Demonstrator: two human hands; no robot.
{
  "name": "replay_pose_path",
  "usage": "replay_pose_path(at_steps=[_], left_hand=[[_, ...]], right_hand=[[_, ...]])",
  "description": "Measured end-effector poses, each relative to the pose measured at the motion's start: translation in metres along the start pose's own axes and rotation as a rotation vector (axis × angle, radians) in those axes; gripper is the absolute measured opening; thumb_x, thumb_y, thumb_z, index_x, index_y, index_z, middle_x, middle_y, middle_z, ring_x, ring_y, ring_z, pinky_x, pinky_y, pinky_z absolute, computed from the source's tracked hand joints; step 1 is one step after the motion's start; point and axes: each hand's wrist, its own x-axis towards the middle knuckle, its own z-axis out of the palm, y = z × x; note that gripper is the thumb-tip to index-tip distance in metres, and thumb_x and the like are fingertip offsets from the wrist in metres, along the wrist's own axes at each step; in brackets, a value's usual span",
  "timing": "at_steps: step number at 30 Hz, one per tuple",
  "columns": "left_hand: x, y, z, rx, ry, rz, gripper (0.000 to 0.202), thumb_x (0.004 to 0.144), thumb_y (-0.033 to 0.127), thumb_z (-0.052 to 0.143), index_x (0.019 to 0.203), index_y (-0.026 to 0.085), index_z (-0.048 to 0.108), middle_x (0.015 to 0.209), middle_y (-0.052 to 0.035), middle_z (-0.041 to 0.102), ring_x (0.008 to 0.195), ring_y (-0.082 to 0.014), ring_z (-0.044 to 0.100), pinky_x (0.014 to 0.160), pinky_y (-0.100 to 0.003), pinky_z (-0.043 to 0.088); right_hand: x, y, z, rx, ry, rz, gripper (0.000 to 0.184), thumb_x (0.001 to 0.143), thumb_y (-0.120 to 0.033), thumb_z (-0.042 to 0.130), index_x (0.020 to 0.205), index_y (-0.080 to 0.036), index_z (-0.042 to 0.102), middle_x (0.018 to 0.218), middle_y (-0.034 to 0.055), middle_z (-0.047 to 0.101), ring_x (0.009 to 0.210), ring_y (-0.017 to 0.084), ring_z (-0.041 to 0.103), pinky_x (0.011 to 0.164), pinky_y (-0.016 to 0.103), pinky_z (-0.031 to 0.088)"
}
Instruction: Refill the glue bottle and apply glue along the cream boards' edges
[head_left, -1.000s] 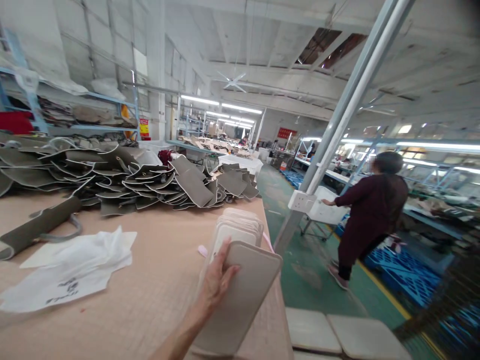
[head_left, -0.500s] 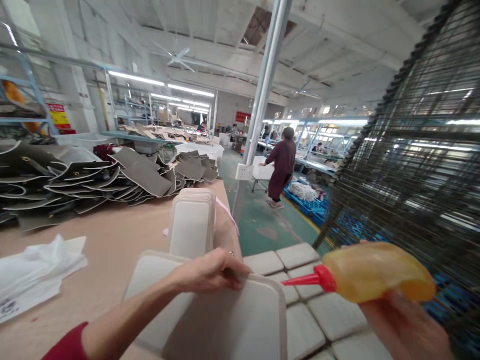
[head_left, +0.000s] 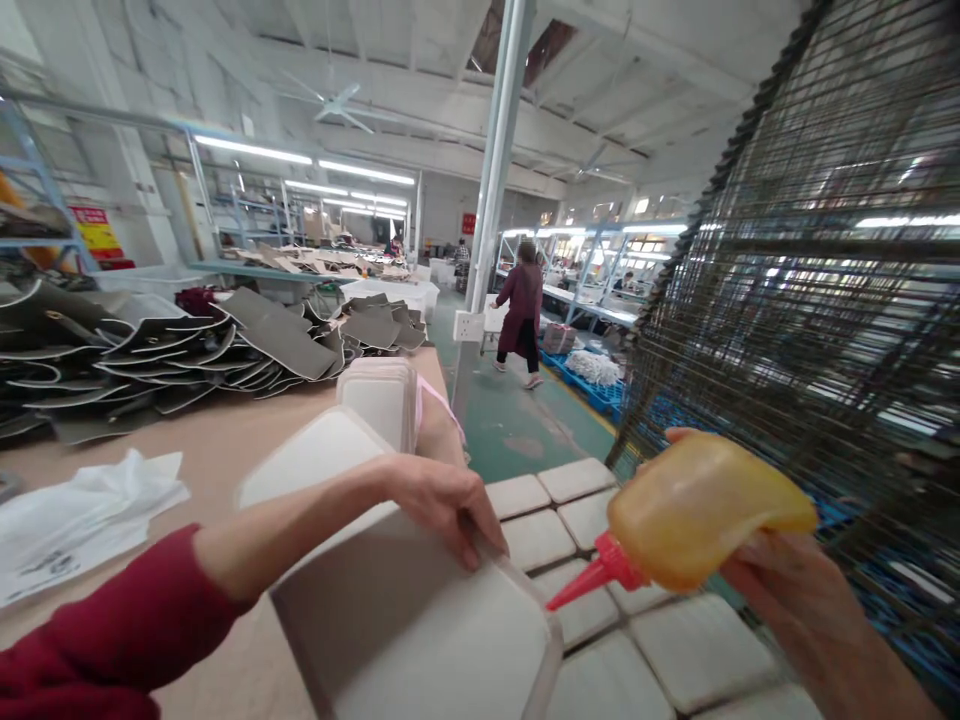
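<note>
My left hand [head_left: 446,503] grips the upper edge of a pale rounded-corner panel [head_left: 427,620], which is held tilted. In my right hand [head_left: 780,560] is a translucent amber squeeze bottle [head_left: 705,510] with a red nozzle. The nozzle tip points down and left, at the right edge of the panel; I cannot tell whether it touches. Behind the left wrist lies another pale panel [head_left: 315,455]. Beyond it stands a stack of similar smaller panels [head_left: 379,390]. Pale pads [head_left: 697,645] lie in rows beneath the bottle.
Grey sheets with light edges [head_left: 225,350] are heaped along the tan table [head_left: 217,430]. White crumpled paper [head_left: 82,520] lies at left. A metal post [head_left: 487,200] rises past the table. At right stands a wire rack [head_left: 787,250]. A person [head_left: 521,310] walks in the aisle.
The bottle has moved left and its nozzle now slants more steeply down to the panel's edge. The held panel has tilted and turned. The person in the aisle has stepped farther off.
</note>
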Motion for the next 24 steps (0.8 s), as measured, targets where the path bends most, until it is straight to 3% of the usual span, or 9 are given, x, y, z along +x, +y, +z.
replay_pose_path(at_steps=[6,12,20,24], left_hand=[[-0.011,-0.006,-0.011,-0.044,-0.066,0.02,0.054,0.068,0.033,0.075,0.111,0.001,0.067,0.1,-0.0065,0.071,0.096,-0.0249,0.064,0.078,-0.021,0.05],[-0.029,-0.017,-0.019,-0.099,-0.08,0.015,0.055,0.063,0.031,0.078,0.108,0.0,0.069,0.097,-0.0057,0.071,0.097,-0.0256,0.063,0.08,-0.022,0.05],[-0.045,-0.025,-0.025,-0.118,-0.031,0.06,0.049,0.058,0.031,0.082,0.098,0.006,0.074,0.089,-0.003,0.073,0.093,-0.0247,0.065,0.084,-0.023,0.049],[-0.05,-0.026,-0.026,-0.119,-0.021,0.067,0.05,0.059,0.031,0.082,0.1,0.004,0.073,0.092,-0.0041,0.072,0.096,-0.0256,0.064,0.083,-0.023,0.049]], right_hand=[[0.0,-0.006,0.025,0.064,-0.06,-0.006,0.078,0.043,-0.051,0.082,0.114,-0.029,0.059,0.102,0.0092,0.064,0.093,0.034,0.062,0.075,0.042,0.053],[0.004,-0.008,0.046,0.195,-0.16,0.09,0.077,0.039,-0.045,0.088,0.11,-0.035,0.06,0.09,0.0032,0.066,0.072,0.02,0.06,0.061,0.026,0.049],[0.003,-0.017,0.069,0.197,-0.11,0.129,0.08,0.023,-0.046,0.091,0.098,-0.036,0.065,0.079,0.0001,0.066,0.062,0.017,0.059,0.052,0.022,0.048],[0.002,-0.017,0.076,0.146,-0.101,0.078,0.081,0.023,-0.054,0.089,0.098,-0.036,0.065,0.077,0.0008,0.066,0.061,0.017,0.059,0.051,0.022,0.047]])
